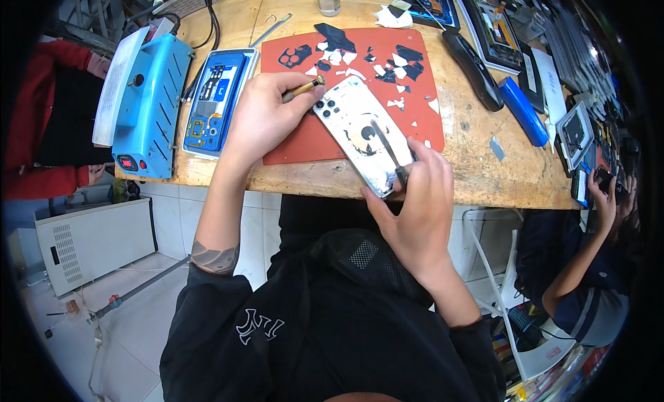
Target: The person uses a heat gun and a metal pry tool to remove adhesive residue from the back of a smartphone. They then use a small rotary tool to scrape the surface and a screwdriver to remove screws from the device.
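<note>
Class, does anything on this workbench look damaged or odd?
Yes: the white phone has a patchy, dark-marked back, and jagged black and white shards lie scattered across the red mat, like broken panels.

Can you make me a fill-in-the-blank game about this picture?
1. The brass-coloured tool is in the ____.
2. The mat partly beneath the white phone is ____.
3. The slotted machine at the left end of the table is ____.

Missing words: left hand; red; blue.
</note>
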`<move>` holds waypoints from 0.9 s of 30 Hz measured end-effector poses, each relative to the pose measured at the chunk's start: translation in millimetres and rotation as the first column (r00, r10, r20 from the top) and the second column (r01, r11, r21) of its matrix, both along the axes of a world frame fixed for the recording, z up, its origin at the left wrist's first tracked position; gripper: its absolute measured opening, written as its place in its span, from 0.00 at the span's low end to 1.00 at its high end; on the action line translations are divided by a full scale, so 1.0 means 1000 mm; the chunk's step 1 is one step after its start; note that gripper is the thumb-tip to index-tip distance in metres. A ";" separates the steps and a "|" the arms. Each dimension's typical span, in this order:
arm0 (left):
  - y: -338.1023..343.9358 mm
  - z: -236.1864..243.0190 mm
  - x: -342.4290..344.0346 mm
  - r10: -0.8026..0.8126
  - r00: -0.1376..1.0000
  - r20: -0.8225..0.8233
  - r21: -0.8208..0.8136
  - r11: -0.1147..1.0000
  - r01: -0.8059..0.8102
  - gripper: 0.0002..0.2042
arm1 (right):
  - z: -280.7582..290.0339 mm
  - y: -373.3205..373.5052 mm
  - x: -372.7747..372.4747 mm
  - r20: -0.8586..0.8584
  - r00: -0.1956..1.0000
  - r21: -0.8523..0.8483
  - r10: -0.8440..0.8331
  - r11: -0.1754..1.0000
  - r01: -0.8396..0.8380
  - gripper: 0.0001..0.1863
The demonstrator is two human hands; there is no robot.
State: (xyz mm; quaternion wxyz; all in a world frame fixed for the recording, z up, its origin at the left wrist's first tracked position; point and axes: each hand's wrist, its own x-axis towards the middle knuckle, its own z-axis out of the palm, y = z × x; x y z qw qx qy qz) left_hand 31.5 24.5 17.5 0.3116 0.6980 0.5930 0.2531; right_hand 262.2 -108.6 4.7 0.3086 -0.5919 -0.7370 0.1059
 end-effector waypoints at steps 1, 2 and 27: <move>0.002 0.001 0.001 -0.016 1.000 -0.013 -0.010 1.000 0.016 0.13 | 0.000 0.002 0.002 -0.027 1.000 -0.008 -0.001 1.000 0.001 0.29; 0.005 0.002 0.003 -0.032 0.999 -0.005 0.008 0.999 0.032 0.13 | 0.001 0.003 0.003 -0.061 0.998 -0.022 -0.009 1.000 0.008 0.29; 0.030 0.005 -0.016 0.150 0.922 0.357 -0.110 0.987 -0.118 0.22 | 0.026 0.032 0.038 -0.247 0.967 -0.324 -0.065 0.946 -0.019 0.36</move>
